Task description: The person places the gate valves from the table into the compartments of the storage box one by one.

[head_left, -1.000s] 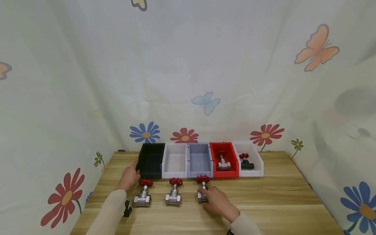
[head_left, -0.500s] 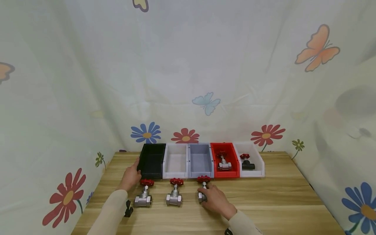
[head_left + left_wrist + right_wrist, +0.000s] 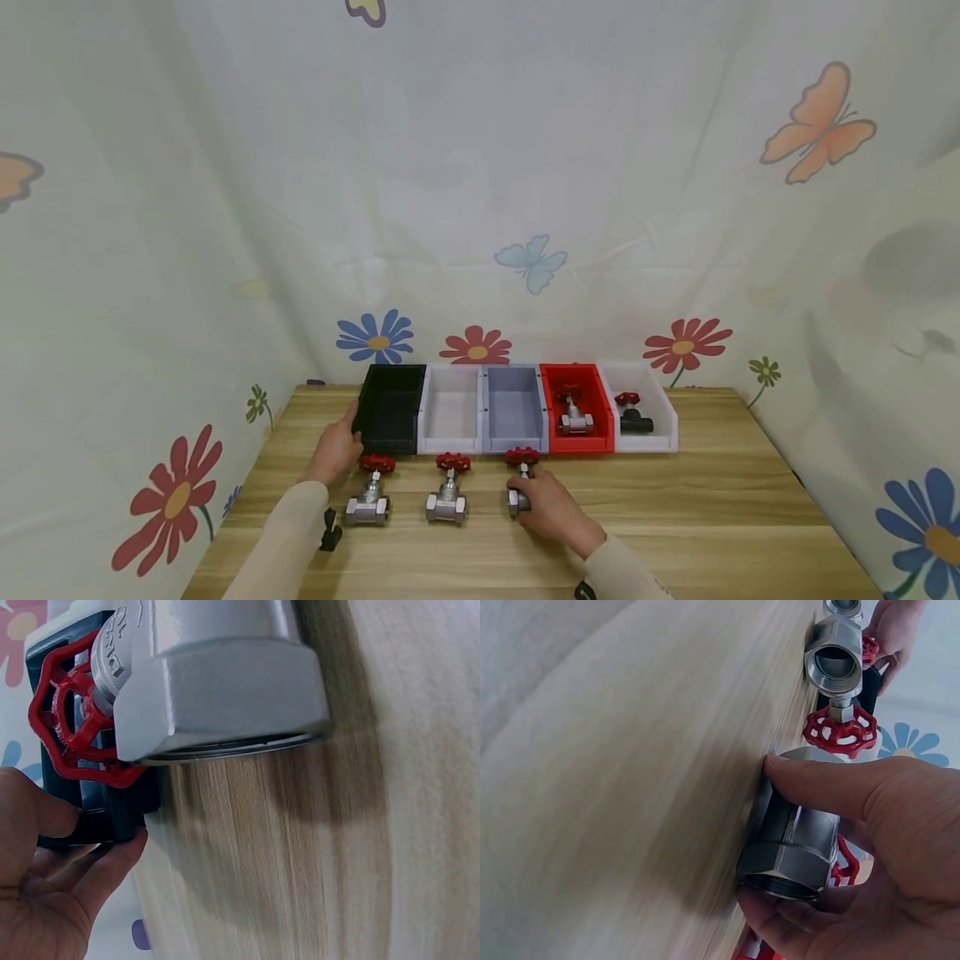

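My right hand [image 3: 557, 510] grips the metal body of a gate valve [image 3: 518, 502] with a red handwheel, standing on the table before the grey bin [image 3: 514, 412]. In the right wrist view, thumb and fingers lie around the valve body [image 3: 791, 832]. My left hand [image 3: 334, 450] holds the left wall of the black bin [image 3: 390, 412], thumb and fingers on either side of it in the left wrist view. Two more red-wheeled valves stand between the hands: the left valve [image 3: 367, 504] and the middle valve [image 3: 447, 500].
The bins form a row along the back of the wooden table [image 3: 712, 517]. A white bin [image 3: 450, 412] stands beside the black one. The red bin [image 3: 611, 433] contains a metal valve [image 3: 576, 422]; the far-right white bin [image 3: 672, 437] contains a dark valve [image 3: 636, 423].
My right fingers have settled more closely around the right-hand valve, which stays in its place. The left hand keeps its hold on the black bin. The head view has shifted slightly.
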`<state>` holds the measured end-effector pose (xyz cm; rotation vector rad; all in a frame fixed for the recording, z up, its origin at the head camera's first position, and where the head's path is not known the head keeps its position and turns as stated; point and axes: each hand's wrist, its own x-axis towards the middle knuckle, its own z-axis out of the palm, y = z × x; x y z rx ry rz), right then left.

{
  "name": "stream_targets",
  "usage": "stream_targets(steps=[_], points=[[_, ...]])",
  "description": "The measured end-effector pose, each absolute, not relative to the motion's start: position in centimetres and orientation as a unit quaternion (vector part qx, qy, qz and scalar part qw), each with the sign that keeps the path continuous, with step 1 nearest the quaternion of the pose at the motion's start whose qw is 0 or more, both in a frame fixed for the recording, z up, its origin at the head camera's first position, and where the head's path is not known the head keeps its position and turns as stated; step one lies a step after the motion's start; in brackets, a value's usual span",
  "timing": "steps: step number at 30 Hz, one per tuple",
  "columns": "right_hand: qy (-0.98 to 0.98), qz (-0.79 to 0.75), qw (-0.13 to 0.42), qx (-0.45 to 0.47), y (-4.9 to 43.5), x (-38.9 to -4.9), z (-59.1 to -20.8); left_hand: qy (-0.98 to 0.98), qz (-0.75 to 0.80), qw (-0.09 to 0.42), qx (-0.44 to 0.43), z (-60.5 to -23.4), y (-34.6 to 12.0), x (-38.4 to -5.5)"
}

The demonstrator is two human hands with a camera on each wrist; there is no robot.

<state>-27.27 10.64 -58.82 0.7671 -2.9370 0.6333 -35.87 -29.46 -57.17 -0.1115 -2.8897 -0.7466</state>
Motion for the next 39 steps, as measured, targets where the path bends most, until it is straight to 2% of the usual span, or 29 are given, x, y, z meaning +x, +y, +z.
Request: stream_targets(steps=[14, 19, 39], points=[[-0.938, 0.213, 0.026, 0.273, 11.0, -27.6, -58.6, -0.964, -0.246, 0.091, -0.041, -57.4, -29.5, -35.9], [-0.937, 0.218, 0.026, 0.271, 11.0, -27.4, -58.3, -0.965, -0.249, 0.078, -0.033, -57.0, -29.3, -35.9], [-0.944, 0.186, 0.051, 0.268, 11.1, -27.2, -54.6, -0.966, -0.243, 0.086, -0.034, -57.1, -29.3, -36.0]])
